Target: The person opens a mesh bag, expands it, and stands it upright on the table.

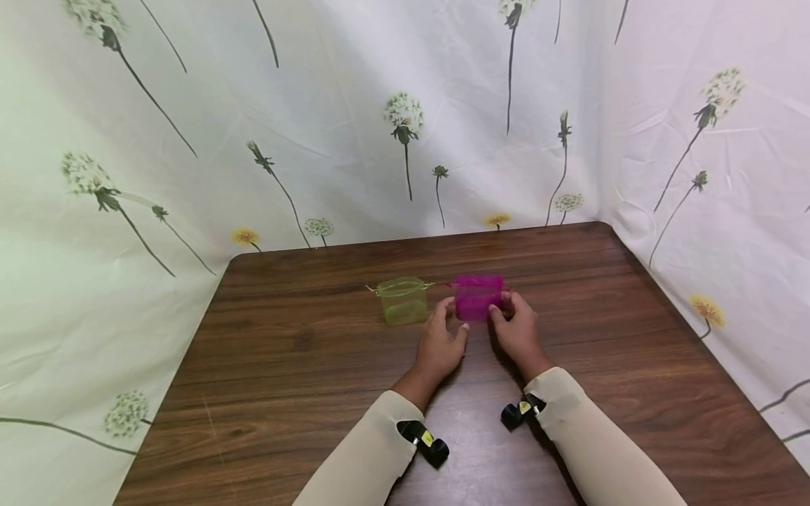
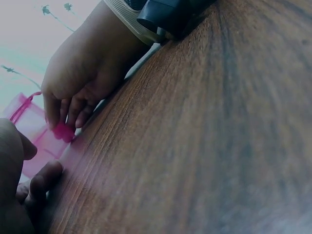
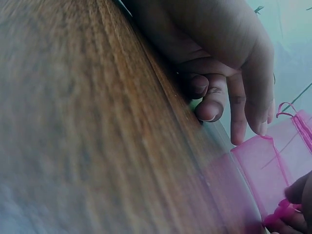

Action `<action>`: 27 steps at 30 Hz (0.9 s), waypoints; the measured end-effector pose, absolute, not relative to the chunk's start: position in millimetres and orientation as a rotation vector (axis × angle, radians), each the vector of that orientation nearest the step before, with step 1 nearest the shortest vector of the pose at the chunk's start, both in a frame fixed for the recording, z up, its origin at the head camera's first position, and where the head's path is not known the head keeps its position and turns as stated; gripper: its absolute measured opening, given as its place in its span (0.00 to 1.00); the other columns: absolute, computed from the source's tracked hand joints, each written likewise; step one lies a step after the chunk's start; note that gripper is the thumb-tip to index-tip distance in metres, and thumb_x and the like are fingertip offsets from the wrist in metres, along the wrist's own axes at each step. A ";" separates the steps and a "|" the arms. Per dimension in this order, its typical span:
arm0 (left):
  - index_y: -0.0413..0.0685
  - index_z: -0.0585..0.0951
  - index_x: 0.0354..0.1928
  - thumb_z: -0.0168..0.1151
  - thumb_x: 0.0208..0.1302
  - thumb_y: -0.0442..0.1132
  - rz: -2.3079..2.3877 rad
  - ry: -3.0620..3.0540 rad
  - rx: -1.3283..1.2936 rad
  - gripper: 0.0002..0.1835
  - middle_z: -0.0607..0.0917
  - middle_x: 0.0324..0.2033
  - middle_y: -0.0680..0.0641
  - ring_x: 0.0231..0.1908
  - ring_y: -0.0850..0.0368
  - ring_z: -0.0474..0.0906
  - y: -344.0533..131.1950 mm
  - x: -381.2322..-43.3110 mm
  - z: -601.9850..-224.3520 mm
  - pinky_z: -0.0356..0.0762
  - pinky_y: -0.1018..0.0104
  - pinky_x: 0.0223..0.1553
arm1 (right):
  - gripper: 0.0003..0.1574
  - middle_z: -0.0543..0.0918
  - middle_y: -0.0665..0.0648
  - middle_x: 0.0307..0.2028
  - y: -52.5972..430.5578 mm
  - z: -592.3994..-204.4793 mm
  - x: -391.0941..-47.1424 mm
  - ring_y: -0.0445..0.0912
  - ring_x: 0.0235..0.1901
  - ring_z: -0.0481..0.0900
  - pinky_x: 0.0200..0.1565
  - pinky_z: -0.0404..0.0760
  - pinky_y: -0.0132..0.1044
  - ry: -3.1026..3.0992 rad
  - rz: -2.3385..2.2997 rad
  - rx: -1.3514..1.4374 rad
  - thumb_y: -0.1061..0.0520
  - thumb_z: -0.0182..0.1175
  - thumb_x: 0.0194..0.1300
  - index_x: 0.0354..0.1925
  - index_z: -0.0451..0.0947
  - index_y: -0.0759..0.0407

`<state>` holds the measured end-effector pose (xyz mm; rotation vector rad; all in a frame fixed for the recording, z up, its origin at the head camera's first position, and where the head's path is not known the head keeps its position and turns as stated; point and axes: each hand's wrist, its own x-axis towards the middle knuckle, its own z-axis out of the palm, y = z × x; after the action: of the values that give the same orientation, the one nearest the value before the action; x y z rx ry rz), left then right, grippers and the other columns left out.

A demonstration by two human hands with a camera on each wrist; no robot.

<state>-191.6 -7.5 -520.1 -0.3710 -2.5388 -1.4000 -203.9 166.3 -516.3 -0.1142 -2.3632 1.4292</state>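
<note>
A magenta sheer drawstring pouch (image 1: pixel 479 299) stands between the hands, mouth upward. My right hand (image 1: pixel 520 336) pinches its lower right corner; the cloth bunches between thumb and fingers in the left wrist view, where the pouch (image 2: pixel 41 139) looks see-through. Beside the opposite edge is my left hand (image 1: pixel 439 344), its thumb apart from the forefinger. From the right wrist, that left hand (image 3: pixel 214 39) shows loosely bent fingers, with a fingertip right at the edge of the pouch (image 3: pixel 265 163). A yellow-green sheer drawstring pouch (image 1: pixel 405 303) stands just left of the magenta one, its cords spread sideways.
The brown wood-grain table (image 1: pixel 304 393) reaches back to a white cloth backdrop (image 1: pixel 354 161) printed with dandelions, which also runs along both sides. Each sleeve cuff carries a small black wrist camera, one at the left (image 1: pixel 430 446) and one at the right (image 1: pixel 515 414).
</note>
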 end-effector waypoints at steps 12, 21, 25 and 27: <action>0.42 0.71 0.74 0.73 0.67 0.32 -1.429 -2.580 -0.342 0.36 0.88 0.61 0.40 0.33 0.53 0.87 -9.8 -189.7 -519.0 0.85 0.57 0.47 | 0.07 0.80 0.47 0.31 170.6 -511.8 -199.6 0.33 0.32 0.76 0.36 0.80 0.23 -2.041 1.900 -0.345 0.66 0.64 0.76 0.39 0.79 0.70; 0.44 0.70 0.76 0.68 0.75 0.33 -1.671 -2.474 -0.344 0.31 0.87 0.58 0.36 0.16 0.64 0.80 -7.9 -188.9 -516.8 0.82 0.71 0.23 | 0.09 0.82 0.41 0.27 168.6 -501.3 -191.9 0.36 0.26 0.78 0.31 0.81 0.27 -2.066 2.019 -0.387 0.65 0.64 0.77 0.45 0.81 0.74; 0.44 0.76 0.73 0.65 0.76 0.30 -1.681 -2.408 -0.371 0.25 0.87 0.53 0.33 0.17 0.58 0.82 -8.1 -189.1 -518.1 0.82 0.70 0.18 | 0.13 0.85 0.45 0.30 167.5 -501.2 -188.3 0.36 0.27 0.78 0.32 0.80 0.28 -2.133 1.997 -0.357 0.62 0.63 0.79 0.50 0.83 0.74; 0.44 0.80 0.69 0.63 0.75 0.27 -1.639 -2.379 -0.366 0.23 0.89 0.48 0.33 0.17 0.58 0.82 -8.7 -189.2 -519.0 0.80 0.72 0.17 | 0.17 0.86 0.46 0.33 167.1 -500.9 -184.9 0.36 0.28 0.79 0.34 0.81 0.28 -2.156 1.997 -0.333 0.58 0.62 0.80 0.56 0.81 0.72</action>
<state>-189.2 -8.7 -519.0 -0.3665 -2.3786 -1.6391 -184.9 167.1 -500.9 -0.3328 -2.1564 1.9974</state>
